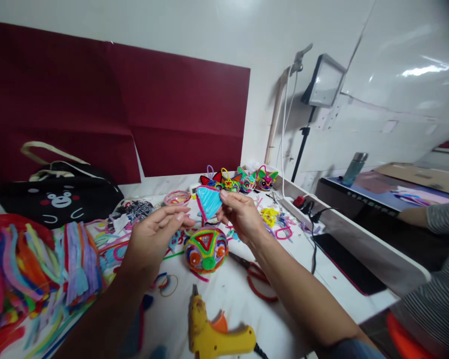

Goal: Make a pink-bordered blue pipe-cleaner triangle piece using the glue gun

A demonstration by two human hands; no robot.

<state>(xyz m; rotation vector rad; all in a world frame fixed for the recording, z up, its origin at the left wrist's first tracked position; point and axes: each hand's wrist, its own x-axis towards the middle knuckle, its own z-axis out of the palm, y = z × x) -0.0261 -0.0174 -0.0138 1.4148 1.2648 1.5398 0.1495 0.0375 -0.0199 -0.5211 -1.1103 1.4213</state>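
Note:
Between the fingers and thumb of my right hand (241, 214) is a blue triangular piece (208, 202) with a pink-red edge, raised above the table. My left hand (153, 237) is just left of the piece, fingers bent toward it with the thumb near the fingertips; whether anything small is between them cannot be made out. Below both hands a round, colourful pipe-cleaner head (206, 250) with orange eyes and a green nose sits on the white table (224, 291). A yellow glue gun (217, 334) lies nearer me, and red-handled scissors (260, 281) lie to the right.
Bundles of coloured pipe cleaners (41, 264) cover the left side. Several finished heads (247, 180) stand at the back. A black bag (60, 197) is back left, a black phone-like slab (347, 262) right. Beyond the table's raised edge, a person's striped sleeve (445, 224) shows.

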